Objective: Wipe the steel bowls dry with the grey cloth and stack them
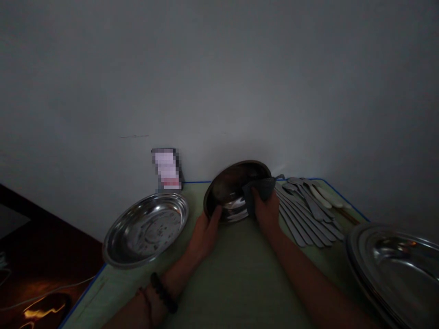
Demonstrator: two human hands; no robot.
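A round metal bowl [229, 183] is tilted up toward me over the middle of the table. My left hand [206, 233] grips its near left rim, the thumb lying over the edge. In my right hand [265, 212] is a dark grey cloth [260, 189], pressed against the bowl's right side. The fingers under the cloth are partly hidden. Left of the bowl sits a wide shiny metal basin [147, 233] with a patterned bottom. Several metal spoons and other cutlery [305, 214] lie fanned out just right of my right hand.
More large metal basins [401, 274] are stacked at the right edge of the green table [236, 283]. A phone with a blurred screen [167, 169] leans on the grey wall [219, 82] behind. A white cable [48, 292] runs across the floor at lower left.
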